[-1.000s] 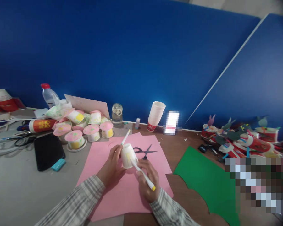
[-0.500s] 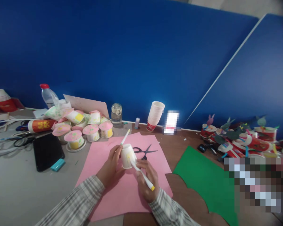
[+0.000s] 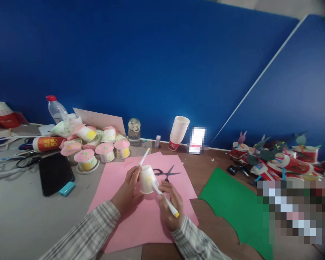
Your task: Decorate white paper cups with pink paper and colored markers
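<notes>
A white paper cup (image 3: pixel 146 180) with faint yellow marks is held upside down by my left hand (image 3: pixel 129 187), whose fingers wrap its left side. The same hand also has a slim white marker (image 3: pixel 144 157) sticking up between its fingers. My right hand (image 3: pixel 170 207) is closed round a white marker with a yellow end (image 3: pixel 169 204), its tip at the cup's right side. Below both hands lie pink paper sheets (image 3: pixel 148 227), with open black scissors (image 3: pixel 168 175) on them behind the cup.
Pink-topped cups (image 3: pixel 105 151) and a black tablet (image 3: pixel 55 175) are on the left. Behind stand a glass jar (image 3: pixel 134 133), a glue stick (image 3: pixel 157 141) and stacked cups (image 3: pixel 178 131). Green paper (image 3: pixel 233 209) and red cups with animal figures (image 3: pixel 292 164) lie on the right.
The yellow-ended marker and my right hand have shifted very slightly right, and the cup has tilted a little. My left hand keeps its hold.
</notes>
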`<state>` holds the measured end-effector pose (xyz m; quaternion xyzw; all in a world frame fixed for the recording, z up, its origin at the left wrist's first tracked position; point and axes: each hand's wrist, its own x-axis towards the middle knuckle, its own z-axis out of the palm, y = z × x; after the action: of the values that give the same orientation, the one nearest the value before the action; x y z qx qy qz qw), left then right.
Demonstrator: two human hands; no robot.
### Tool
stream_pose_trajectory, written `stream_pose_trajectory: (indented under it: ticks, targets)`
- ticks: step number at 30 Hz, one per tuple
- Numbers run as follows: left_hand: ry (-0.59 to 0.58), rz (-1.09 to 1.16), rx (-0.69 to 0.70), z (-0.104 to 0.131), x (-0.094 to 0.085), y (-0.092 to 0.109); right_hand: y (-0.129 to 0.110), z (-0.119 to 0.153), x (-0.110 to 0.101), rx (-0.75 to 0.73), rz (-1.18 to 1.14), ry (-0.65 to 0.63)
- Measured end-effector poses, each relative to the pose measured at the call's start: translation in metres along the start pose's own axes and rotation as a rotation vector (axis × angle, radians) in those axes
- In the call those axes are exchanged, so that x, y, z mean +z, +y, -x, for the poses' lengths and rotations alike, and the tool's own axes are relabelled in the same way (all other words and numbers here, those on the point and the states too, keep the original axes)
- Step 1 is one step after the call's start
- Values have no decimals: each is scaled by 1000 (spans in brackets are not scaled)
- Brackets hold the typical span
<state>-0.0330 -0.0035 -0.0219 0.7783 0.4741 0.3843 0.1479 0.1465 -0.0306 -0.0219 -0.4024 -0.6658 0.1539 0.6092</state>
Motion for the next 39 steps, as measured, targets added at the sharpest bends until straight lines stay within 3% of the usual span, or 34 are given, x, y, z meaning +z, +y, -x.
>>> stream_pose_trajectory:
  ticks: [6,12,19,39]
  targets:
    - [9,-8,-7,0,1,-3,-3,-1,-2,-30,-4,-24]
    - [27,-41,21,-1,1,-4,-5,-7,-5,50,-2,60]
    - [40,-32,-9,0,1,-4,0,-10,-3,150,-79,7]
    - [5,-89,-8,0,-1,-2,0,-10,-2,137,-111,-45]
